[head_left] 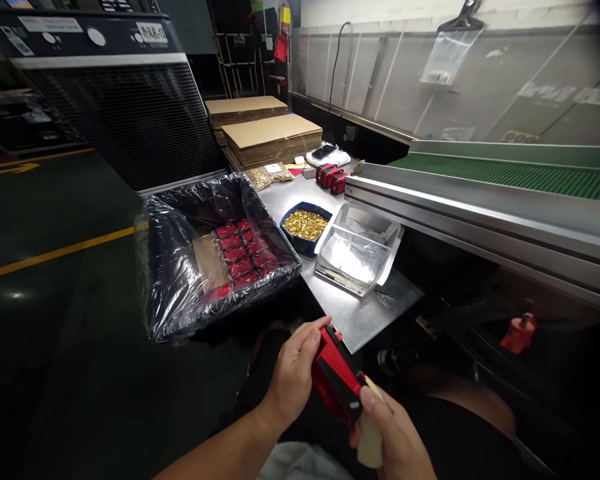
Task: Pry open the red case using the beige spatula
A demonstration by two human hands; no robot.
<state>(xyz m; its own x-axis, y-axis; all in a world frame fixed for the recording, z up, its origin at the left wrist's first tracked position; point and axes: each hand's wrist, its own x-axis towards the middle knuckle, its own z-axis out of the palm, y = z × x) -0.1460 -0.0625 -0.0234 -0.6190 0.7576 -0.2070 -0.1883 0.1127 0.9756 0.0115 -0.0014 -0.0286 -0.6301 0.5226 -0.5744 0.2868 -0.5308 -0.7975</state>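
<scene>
In front of my lap I hold a red-and-black plastic housing (pixel 338 371), tilted, its exact kind unclear. My left hand (pixel 296 365) is closed round its upper left end, fingers wrapped over the edge. My right hand (pixel 393 427) grips at the lower right end, thumb pressed on a cream-coloured piece (pixel 371 440) against the housing. What that cream piece is I cannot make out. Beyond my hands, a blue tray (pixel 306 250) of small brass-coloured parts (pixel 306 225) sits on the metal table (pixel 353 323), beside a white divided bin (pixel 325 267) with clear plastic bags.
To the left stands a plastic-lined black crate (pixel 167 280) holding several red-and-black pieces (pixel 237 257). Stacked cardboard (pixel 275 133), a bag of brass-coloured parts (pixel 269 175) and more red-and-black units (pixel 331 177) lie farther back. A green conveyor (pixel 510 175) runs along the right.
</scene>
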